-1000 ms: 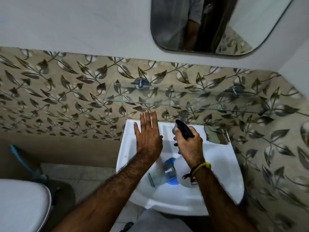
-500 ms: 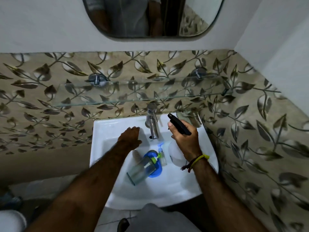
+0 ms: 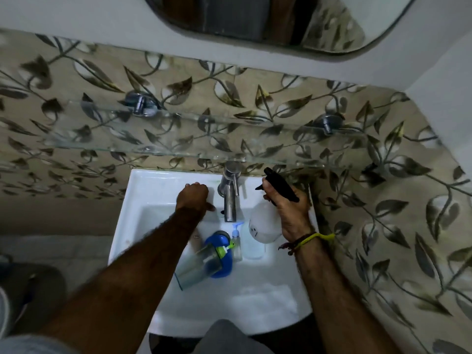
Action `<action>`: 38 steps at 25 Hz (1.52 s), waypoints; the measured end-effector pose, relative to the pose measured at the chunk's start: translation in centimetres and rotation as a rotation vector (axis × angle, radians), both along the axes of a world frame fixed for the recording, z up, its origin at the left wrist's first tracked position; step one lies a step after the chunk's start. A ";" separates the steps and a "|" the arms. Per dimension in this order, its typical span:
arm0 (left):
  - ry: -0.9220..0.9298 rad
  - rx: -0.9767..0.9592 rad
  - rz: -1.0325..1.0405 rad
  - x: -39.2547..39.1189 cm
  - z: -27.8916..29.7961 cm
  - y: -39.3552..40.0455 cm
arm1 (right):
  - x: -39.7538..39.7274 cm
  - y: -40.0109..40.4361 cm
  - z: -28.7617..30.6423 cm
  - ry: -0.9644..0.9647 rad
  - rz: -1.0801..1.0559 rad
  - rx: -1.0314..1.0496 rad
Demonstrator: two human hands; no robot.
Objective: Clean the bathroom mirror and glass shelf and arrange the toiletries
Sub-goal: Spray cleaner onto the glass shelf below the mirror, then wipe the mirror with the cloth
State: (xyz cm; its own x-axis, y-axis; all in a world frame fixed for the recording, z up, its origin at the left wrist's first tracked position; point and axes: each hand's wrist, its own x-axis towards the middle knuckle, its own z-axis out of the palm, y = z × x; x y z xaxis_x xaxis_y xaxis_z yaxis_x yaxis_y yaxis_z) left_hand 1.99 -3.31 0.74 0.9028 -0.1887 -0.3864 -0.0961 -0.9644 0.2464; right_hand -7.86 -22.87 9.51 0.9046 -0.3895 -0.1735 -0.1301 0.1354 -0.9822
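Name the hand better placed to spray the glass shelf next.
Right. The right hand grips the spray bottle just below the glass shelf; the left hand rests on the sink rim.

We saw our two forearms bare and hairy, with no sleeves showing. On the right wrist we wore a yellow thread band (image 3: 316, 236) beside darker knotted threads (image 3: 293, 245). Grey trouser fabric (image 3: 229, 335) covered our knee.
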 end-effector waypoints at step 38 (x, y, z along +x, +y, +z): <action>0.057 0.085 -0.001 0.7 2.2 -2.2 | 2.1 -5.3 -9.8 0.260 -0.060 -1.053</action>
State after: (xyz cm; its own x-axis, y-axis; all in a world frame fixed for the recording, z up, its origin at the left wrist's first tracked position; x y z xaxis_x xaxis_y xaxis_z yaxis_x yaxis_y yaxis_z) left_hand 2.73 -5.56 2.90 0.8788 -0.1543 -0.4515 -0.0855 -0.9819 0.1692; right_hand -5.73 -28.21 -0.33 0.8628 -0.4975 0.0903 -0.3721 -0.7457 -0.5527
